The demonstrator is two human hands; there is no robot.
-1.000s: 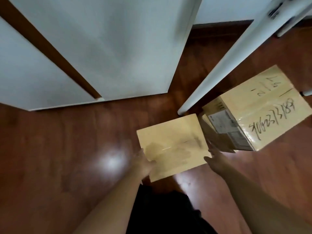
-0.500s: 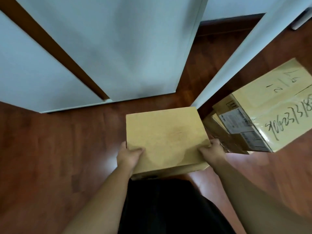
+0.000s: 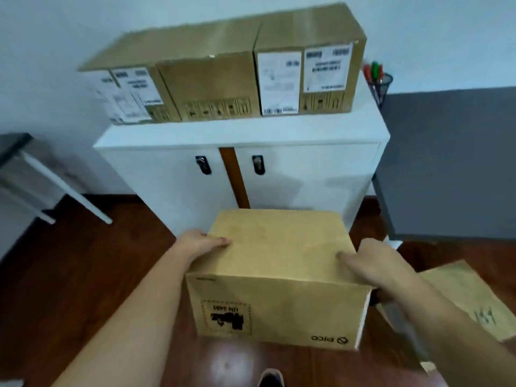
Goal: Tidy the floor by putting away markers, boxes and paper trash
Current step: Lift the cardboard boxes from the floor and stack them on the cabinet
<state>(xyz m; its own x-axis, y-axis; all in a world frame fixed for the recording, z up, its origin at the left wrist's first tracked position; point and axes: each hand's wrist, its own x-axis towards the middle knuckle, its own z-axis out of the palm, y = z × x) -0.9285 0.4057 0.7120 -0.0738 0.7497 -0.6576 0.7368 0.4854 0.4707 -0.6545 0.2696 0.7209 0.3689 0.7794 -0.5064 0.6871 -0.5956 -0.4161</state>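
The cardboard box (image 3: 279, 272) has risen off the floor, gripped at its sides by left hand (image 3: 199, 243) and right hand (image 3: 374, 263).

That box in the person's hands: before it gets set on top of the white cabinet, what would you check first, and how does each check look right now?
1. Grip on both sides: ok. The left hand and right hand clamp opposite sides of the held box.
2. Box closed: ok, the top is flat.
3. Free space on the cabinet: not ok at the back, where the stacked boxes fill it; only a front strip is bare.
4. Room above the stack: cannot tell, the view is cut off.
5. Pen cup at the cabinet's right end: ok, clear of the path.
6. Floor box near the right arm: ok, apart.
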